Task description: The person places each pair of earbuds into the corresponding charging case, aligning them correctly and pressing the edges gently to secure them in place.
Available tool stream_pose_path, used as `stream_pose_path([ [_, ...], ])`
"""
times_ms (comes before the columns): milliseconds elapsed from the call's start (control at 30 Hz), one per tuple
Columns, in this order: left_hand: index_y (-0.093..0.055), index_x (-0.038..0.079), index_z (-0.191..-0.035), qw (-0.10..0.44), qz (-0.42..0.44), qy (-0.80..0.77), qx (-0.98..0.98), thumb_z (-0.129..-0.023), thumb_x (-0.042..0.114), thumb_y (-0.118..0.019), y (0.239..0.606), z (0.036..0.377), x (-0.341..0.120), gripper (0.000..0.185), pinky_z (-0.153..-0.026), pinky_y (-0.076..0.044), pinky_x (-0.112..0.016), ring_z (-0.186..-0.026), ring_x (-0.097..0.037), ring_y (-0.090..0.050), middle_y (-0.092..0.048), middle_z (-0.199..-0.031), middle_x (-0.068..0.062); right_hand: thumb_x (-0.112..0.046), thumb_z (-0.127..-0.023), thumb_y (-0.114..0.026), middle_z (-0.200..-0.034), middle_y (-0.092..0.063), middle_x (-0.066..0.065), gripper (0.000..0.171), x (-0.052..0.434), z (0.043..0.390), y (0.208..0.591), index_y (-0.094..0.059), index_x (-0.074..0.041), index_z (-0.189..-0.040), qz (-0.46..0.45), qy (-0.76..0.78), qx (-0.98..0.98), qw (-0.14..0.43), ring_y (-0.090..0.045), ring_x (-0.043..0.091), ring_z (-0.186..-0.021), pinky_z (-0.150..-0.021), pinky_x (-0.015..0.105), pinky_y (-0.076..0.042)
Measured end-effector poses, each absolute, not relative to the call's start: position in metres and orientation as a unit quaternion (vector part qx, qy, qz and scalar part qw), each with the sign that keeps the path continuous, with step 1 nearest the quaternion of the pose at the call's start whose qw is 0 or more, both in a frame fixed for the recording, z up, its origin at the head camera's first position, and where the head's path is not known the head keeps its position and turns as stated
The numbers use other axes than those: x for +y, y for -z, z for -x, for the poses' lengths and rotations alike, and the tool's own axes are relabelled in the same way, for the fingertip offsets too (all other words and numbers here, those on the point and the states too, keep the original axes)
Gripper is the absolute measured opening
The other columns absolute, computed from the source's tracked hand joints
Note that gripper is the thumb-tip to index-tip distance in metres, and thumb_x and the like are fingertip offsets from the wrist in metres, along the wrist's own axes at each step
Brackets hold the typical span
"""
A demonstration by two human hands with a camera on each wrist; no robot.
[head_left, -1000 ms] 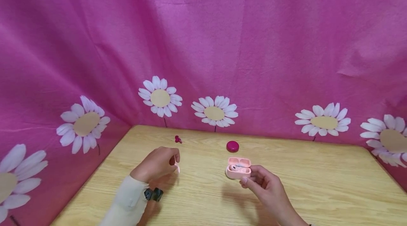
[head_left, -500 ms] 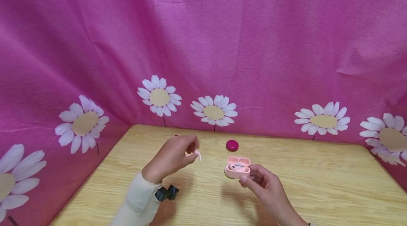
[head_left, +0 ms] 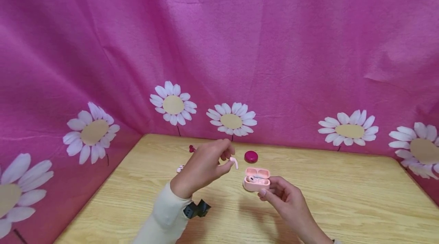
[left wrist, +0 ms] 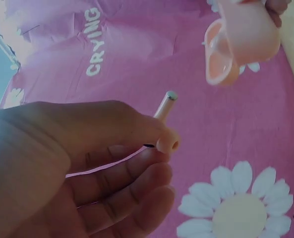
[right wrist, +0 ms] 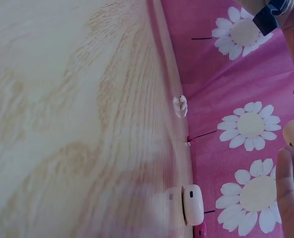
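Note:
My left hand (head_left: 202, 166) pinches a pale pink earbud (head_left: 235, 162) between thumb and fingers, stem outward. In the left wrist view the earbud (left wrist: 165, 108) has its stem pointing up. To its right, my right hand (head_left: 288, 203) grips a pink earbud case (head_left: 254, 186) by its right end, above the table. The case's lid is raised, and one earbud (head_left: 251, 179) sits in its left side. The left wrist view catches the case (left wrist: 251, 34) at upper right, partly cut off.
A round magenta case (head_left: 251, 156) lies behind the pink case. Magenta earbuds (head_left: 192, 148) and white earbuds (head_left: 180, 168) lie on the table (head_left: 343, 194), partly behind my left hand. The right wrist view shows a white case (right wrist: 193, 205). A flowered magenta cloth (head_left: 291, 65) hangs behind.
My left hand has lifted the pale pink earbud from the table and carried it right, close to the case. The white earbuds have come into view. My right hand stays put.

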State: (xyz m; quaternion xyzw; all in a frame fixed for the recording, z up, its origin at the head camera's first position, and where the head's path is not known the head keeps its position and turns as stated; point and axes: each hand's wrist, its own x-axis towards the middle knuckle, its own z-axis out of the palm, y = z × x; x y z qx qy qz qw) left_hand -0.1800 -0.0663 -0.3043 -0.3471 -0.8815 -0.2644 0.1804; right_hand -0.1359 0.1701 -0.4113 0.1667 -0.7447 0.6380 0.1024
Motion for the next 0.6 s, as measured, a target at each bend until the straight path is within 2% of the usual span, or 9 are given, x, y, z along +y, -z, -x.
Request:
stream_pose_path([
  [233, -0.070, 0.013, -0.094, 0.201, 0.368, 0.289, -0.861, -0.085, 0.011, -0.073, 0.307, 0.179, -0.053, 0.010, -0.068, -0.048, -0.021, -0.079, -0.007, -0.058, -0.061, -0.085, 0.007, 0.000, -0.089, -0.066, -0.082, -0.068, 0.012, 0.019, 0.171, 0.136, 0.410, -0.061, 0.005, -0.106, -0.197, -0.646, -0.729, 0.112, -0.067, 0.014, -0.074, -0.067, 0.030, -0.057],
  [600, -0.067, 0.016, -0.097, 0.204, 0.381, 0.301, -0.850, -0.088, 0.014, -0.070, 0.308, 0.171, -0.040, 0.010, -0.067, -0.049, -0.018, -0.086, -0.011, -0.061, -0.066, -0.091, 0.006, -0.001, -0.090, -0.065, -0.082, -0.068, 0.013, 0.019, 0.171, 0.135, 0.411, -0.061, 0.005, -0.107, -0.199, -0.636, -0.736, 0.118, -0.068, 0.014, -0.073, -0.065, 0.032, -0.057],
])
